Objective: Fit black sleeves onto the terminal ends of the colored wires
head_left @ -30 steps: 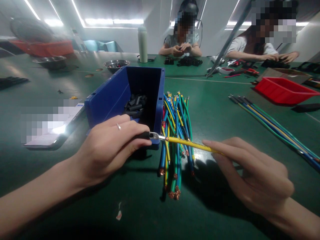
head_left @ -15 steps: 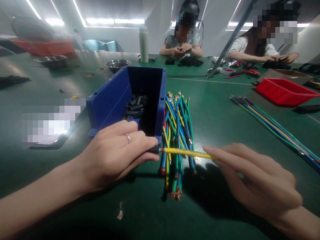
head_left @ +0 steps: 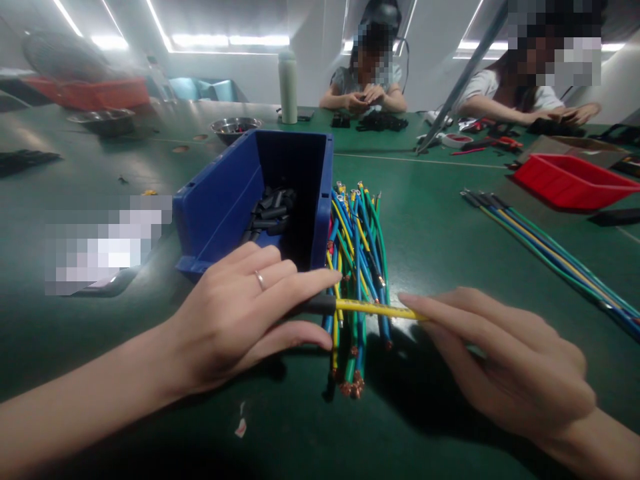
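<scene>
A yellow wire (head_left: 373,308) runs level between my hands, with a short black sleeve (head_left: 320,305) over its left end. My right hand (head_left: 515,363) pinches the wire near the wire's right visible end. Around the sleeve, my left hand (head_left: 235,313) has its thumb and index finger spread apart. The index finger lies along the sleeve's upper side, and the sleeve's far left end is hidden by the hand. Beneath the wire lies a bundle of blue, green and yellow wires (head_left: 356,267), with ring terminals at the far ends and bare copper at several near ends.
A blue bin (head_left: 215,213) holding black sleeves (head_left: 273,210) stands behind my left hand. Longer wires (head_left: 545,250) lie at right, near a red tray (head_left: 565,183). A phone-like object (head_left: 115,280) lies at left. Two people work across the green table (head_left: 430,180).
The black sleeve has moved right onto the yellow wire, covering the metal end that showed before. My left thumb and index finger have parted. My right hand has barely shifted.
</scene>
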Demonstrator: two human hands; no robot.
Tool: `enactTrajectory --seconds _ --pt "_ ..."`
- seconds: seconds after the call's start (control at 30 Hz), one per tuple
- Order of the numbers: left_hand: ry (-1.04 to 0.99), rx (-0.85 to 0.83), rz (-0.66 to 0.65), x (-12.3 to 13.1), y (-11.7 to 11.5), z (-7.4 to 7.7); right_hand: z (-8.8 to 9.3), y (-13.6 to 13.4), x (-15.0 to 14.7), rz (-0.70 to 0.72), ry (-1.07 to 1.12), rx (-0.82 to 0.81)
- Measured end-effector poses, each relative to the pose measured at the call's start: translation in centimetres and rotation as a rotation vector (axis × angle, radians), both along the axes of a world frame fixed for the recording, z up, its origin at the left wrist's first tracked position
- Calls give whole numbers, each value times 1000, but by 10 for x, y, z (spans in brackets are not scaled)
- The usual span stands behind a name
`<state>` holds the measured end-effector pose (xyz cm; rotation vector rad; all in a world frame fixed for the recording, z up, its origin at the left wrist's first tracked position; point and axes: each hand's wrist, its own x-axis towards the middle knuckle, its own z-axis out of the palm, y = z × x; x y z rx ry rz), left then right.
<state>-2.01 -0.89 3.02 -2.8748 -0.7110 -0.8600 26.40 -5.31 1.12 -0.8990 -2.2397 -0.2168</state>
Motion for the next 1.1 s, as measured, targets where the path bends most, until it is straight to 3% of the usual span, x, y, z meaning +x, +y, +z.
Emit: enactTrajectory --seconds 0.2,0.37,0.83,1.0,1.1 --pt "-189 -41 141 -2 -2 -2 -2 2 -3 -73 85 26" --pt "-272 -15 154 0 -5 -3 -3 2 -2 -68 114 10" --pt "-339 -18 72 1 -5 -3 0 2 -2 -43 93 1" --pt "-340 -97 90 4 -7 -2 0 3 0 -31 67 -1" --pt "-335 -65 32 4 -5 -2 -1 3 1 -50 53 6"
